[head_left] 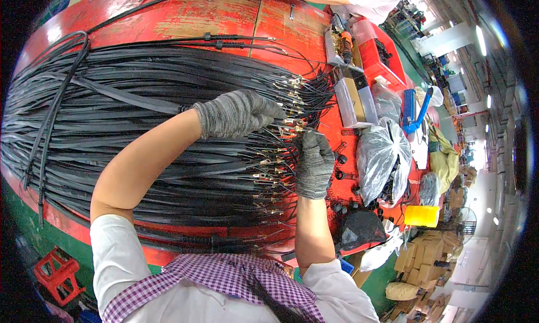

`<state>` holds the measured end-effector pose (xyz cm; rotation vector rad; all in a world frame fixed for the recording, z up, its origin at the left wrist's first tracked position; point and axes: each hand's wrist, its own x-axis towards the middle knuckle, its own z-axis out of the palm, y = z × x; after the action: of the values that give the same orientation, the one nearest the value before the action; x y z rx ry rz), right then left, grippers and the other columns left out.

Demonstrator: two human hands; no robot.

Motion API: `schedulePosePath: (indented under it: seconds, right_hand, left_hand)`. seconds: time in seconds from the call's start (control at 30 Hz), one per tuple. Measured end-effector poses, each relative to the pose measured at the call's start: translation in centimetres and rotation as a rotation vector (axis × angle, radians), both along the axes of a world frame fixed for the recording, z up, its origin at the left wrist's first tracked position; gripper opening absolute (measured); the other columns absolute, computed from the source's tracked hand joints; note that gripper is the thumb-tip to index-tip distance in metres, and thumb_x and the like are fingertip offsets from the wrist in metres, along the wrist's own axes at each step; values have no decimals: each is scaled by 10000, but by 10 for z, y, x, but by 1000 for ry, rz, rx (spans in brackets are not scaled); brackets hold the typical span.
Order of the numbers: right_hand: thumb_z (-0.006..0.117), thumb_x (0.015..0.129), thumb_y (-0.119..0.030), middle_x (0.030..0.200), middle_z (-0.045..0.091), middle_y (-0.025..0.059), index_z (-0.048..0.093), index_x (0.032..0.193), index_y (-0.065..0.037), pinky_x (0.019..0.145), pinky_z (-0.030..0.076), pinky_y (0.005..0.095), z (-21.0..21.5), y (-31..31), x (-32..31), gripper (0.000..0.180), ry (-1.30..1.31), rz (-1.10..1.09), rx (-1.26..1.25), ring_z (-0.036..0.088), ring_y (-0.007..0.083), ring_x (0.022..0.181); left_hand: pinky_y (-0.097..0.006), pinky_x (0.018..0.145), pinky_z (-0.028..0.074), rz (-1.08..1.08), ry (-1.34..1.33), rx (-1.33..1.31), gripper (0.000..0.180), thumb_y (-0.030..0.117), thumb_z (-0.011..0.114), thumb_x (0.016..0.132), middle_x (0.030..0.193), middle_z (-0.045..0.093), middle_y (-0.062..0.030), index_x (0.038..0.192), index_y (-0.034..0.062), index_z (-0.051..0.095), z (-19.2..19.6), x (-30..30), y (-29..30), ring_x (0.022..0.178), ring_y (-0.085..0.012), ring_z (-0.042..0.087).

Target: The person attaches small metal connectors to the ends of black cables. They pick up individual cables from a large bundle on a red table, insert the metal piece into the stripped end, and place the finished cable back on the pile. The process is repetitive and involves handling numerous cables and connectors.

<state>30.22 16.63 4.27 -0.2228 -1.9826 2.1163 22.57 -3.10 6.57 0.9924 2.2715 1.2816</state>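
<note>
left hand (238, 114) closed on cable ends (286, 126) | right hand (313, 163) pinching one

Both gloved hands, left (238, 114) and right (313, 163), curl fingertips together.

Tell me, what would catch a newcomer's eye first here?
A great sheaf of black cables fans across the red table, filling the left and middle. At its right end, where metal terminals stick out, the left hand and right hand, both in grey knit gloves, work at the tips. To the right sit clear plastic bags of small parts.
</note>
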Motion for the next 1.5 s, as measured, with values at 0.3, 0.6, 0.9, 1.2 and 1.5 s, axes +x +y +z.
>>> schedulePosePath:
  seconds: [0.3,0.6,0.9,1.2,1.5]
  right_hand:
    - [626,805,-349,779,605,11,618,858,-49,664,454,240,-10,1,0,304,49,36,-74,546,100,703]
    - [606,811,-384,837,594,13,596,904,-51,715,453,265,-7,1,1,345,9,62,-76,545,110,774]
    - [606,810,-395,828,612,24,616,891,-41,704,453,266,-10,3,1,364,6,44,-48,549,111,743]
    - [591,818,-403,793,613,23,616,857,-36,694,453,274,-8,1,1,370,17,51,12,550,120,718]
    - [590,823,-389,795,617,33,618,855,-33,693,454,276,-13,4,0,359,25,34,4,557,118,720]
  left_hand:
    - [-283,855,424,19,-36,59,316,74,479,845,999,625,-110,1153,51,543,3,2,0,919,-155,558]
    - [-299,888,408,-1,-30,38,314,81,470,854,1071,602,-112,1159,55,540,3,1,-1,975,-180,550]
    - [-293,881,413,-8,27,30,314,87,487,847,1030,618,-113,1155,53,541,7,2,0,945,-179,564]
    - [-292,863,427,20,-4,103,300,82,488,850,1017,622,-120,1141,52,553,-6,1,0,945,-175,568]
    - [-308,891,420,-11,49,35,303,86,475,849,1036,610,-128,1139,41,547,8,4,0,978,-208,567]
